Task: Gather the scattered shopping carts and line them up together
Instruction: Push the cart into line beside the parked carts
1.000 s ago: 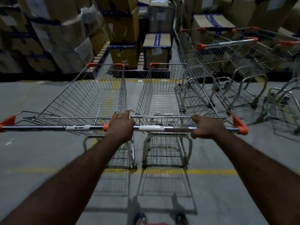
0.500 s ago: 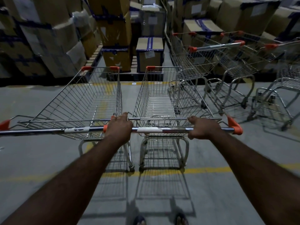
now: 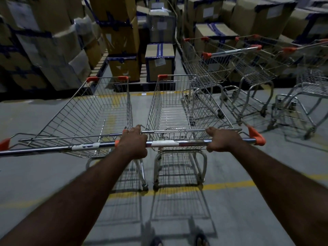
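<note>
Head view, left hand [image 3: 133,142]: I see it clenched where the two carts' handlebars meet; which bar it grips I cannot tell.
Right hand [image 3: 222,140]: wrapped round the handlebar [image 3: 179,143] of the right cart [image 3: 174,110], near its orange end cap.
Right cart basket: straight ahead of me, nothing in it.
Left cart [image 3: 88,118]: just beside the right one, side by side, its basket likewise holding nothing.
Parked carts [image 3: 257,68]: at least three to my right, near the stacked boxes [image 3: 159,63], loosely ranged rather than nested; nothing visible in their baskets.
Progress: I judge it midway. My pair is near that group but apart from it, and needs lining up with them.
</note>
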`<act>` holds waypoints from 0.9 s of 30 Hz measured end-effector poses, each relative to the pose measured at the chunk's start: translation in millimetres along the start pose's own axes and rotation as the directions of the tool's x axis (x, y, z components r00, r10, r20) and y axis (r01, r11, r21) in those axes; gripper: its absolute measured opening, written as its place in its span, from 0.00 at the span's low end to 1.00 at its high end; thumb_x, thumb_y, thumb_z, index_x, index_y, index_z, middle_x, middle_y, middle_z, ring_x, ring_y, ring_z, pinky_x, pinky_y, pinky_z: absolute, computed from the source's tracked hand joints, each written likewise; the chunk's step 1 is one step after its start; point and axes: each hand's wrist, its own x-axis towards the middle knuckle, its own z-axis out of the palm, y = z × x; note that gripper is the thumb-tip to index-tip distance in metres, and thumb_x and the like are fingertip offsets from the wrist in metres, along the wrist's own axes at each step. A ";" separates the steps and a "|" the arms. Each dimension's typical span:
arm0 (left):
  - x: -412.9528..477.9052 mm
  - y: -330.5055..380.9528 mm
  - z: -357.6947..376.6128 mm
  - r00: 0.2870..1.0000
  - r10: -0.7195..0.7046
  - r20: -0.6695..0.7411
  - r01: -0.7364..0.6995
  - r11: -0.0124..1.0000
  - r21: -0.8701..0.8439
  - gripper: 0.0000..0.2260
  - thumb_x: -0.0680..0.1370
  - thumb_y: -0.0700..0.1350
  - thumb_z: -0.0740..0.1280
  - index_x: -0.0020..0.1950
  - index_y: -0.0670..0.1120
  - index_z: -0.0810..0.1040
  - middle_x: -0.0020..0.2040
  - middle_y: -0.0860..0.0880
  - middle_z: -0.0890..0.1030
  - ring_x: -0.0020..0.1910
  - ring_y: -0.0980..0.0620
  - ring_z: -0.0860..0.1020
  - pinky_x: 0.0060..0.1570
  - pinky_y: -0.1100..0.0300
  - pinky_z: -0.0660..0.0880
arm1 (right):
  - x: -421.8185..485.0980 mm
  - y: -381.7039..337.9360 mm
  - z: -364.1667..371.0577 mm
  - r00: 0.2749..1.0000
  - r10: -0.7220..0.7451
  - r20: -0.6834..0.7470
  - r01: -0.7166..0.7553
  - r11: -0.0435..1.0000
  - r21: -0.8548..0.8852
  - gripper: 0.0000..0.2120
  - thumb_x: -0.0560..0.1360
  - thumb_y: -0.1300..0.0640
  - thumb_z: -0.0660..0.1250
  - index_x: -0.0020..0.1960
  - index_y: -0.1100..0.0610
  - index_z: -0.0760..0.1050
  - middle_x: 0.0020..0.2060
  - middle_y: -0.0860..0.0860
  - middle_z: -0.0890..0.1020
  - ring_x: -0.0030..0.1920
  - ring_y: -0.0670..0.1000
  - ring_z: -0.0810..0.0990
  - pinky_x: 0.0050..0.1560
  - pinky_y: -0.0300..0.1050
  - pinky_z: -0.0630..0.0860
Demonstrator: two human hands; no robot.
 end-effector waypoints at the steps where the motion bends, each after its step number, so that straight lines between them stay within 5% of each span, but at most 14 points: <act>1: 2.1 1.0 -1.4 1.000 -0.001 0.031 0.001 1.000 0.000 0.26 0.73 0.56 0.67 0.71 0.54 0.73 0.79 0.39 0.58 0.76 0.39 0.60 0.75 0.38 0.56 | 1.3 0.5 0.4 1.000 -0.001 0.004 0.001 1.000 0.000 0.47 0.69 0.42 0.71 0.82 0.50 0.53 0.81 0.50 0.58 0.75 0.57 0.67 0.70 0.55 0.69; 8: 9.9 6.0 -0.9 0.996 0.025 0.082 -0.027 0.999 0.027 0.40 0.72 0.73 0.61 0.79 0.56 0.60 0.82 0.46 0.51 0.80 0.39 0.45 0.73 0.31 0.45 | 6.2 5.5 8.9 0.998 -0.012 -0.057 0.009 0.999 -0.054 0.46 0.68 0.38 0.68 0.81 0.49 0.56 0.79 0.50 0.63 0.73 0.60 0.66 0.68 0.57 0.70; 14: 21.9 19.8 -24.4 0.970 0.115 0.213 -0.111 0.993 -0.033 0.40 0.69 0.78 0.59 0.75 0.56 0.66 0.74 0.48 0.71 0.75 0.41 0.64 0.72 0.35 0.56 | 9.3 6.2 2.1 0.999 0.012 0.033 -0.011 0.999 -0.050 0.47 0.71 0.39 0.71 0.82 0.49 0.51 0.82 0.51 0.55 0.78 0.61 0.57 0.75 0.62 0.60; 18: 41.1 52.1 -58.0 0.957 0.217 0.191 -0.181 0.965 -0.189 0.43 0.71 0.77 0.59 0.79 0.54 0.62 0.79 0.49 0.64 0.78 0.45 0.60 0.74 0.40 0.55 | 9.8 15.3 -16.8 0.991 -0.081 0.110 0.057 0.976 0.213 0.42 0.75 0.43 0.71 0.82 0.51 0.55 0.81 0.54 0.57 0.79 0.57 0.58 0.76 0.52 0.58; 23: 71.5 125.8 -101.3 0.952 0.300 0.059 -0.284 0.939 -0.196 0.38 0.75 0.72 0.60 0.79 0.52 0.62 0.81 0.45 0.58 0.79 0.44 0.58 0.74 0.43 0.60 | 0.2 47.3 -56.7 0.990 -0.104 -0.092 0.129 0.935 0.331 0.39 0.75 0.40 0.70 0.80 0.51 0.61 0.78 0.53 0.65 0.77 0.55 0.64 0.75 0.50 0.63; 27: 98.8 192.5 -143.5 0.938 0.337 -0.080 -0.346 0.926 -0.151 0.35 0.77 0.67 0.63 0.79 0.51 0.62 0.80 0.44 0.61 0.77 0.44 0.60 0.72 0.46 0.64 | -13.2 102.0 -86.9 0.960 -0.074 -0.270 0.155 0.945 0.289 0.38 0.76 0.38 0.69 0.80 0.52 0.61 0.79 0.54 0.62 0.76 0.55 0.65 0.73 0.49 0.64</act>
